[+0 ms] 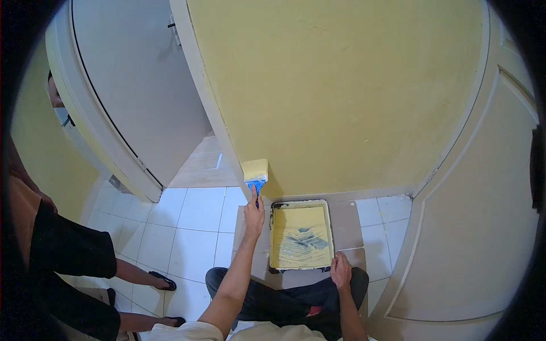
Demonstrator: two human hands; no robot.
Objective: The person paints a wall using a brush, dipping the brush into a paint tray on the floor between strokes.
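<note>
My left hand (254,217) is closed around the blue handle of a wide paintbrush (256,171), index finger stretched along it. The yellow-coated bristles are against the lower left of the yellow wall (341,102), beside the door frame. In front of my crossed legs lies a black-rimmed paint tray (272,233) with yellow paint in it. Dark grey streaks show through the paint on its ridged part. My right hand (341,270) is closed at the tray's near right corner, its fingertips at the rim.
Cardboard (348,227) lies under the tray on white floor tiles (193,250). A grey door (136,85) stands at the left within a pale door frame (213,108). A panelled door (455,227) is at the right. Another person (74,244) in dark shorts stands at the left.
</note>
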